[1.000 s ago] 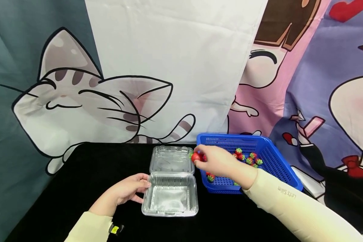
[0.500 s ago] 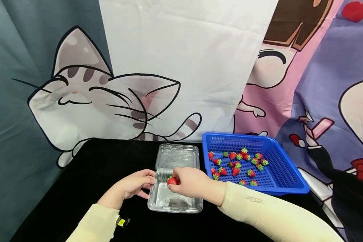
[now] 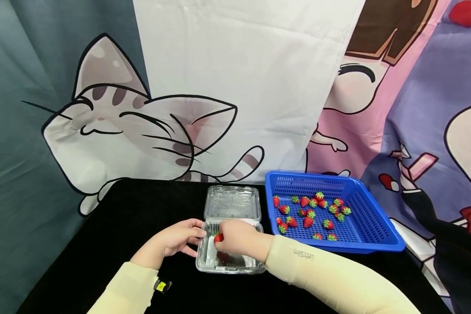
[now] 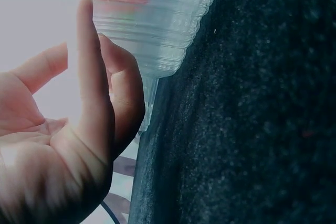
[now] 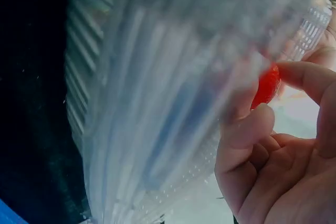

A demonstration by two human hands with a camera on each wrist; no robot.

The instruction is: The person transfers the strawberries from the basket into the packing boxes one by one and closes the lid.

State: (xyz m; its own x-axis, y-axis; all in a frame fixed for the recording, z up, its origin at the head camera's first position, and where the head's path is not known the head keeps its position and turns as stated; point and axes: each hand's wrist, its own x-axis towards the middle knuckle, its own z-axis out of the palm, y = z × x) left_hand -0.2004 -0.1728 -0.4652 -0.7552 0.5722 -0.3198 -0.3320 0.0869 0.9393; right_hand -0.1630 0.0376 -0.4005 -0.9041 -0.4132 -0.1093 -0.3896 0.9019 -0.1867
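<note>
A clear plastic clamshell box lies with its lid folded back on the black tabletop. My left hand holds the box's left rim, and in the left wrist view one straight fingertip meets the ribbed side wall. Inside the box, low over its bottom, my right hand pinches a red strawberry between thumb and fingers. Part of the strawberry shows between the fingertips in the right wrist view; the rest is hidden by the hand and the blurred plastic.
To the right of the box stands a blue perforated basket with several strawberries scattered over its floor. Behind the table hangs a printed cloth with cartoon figures.
My right hand has carried the strawberry leftward from over the basket and down into the box. My left hand stays at the box's left side. The head view has shifted slightly.
</note>
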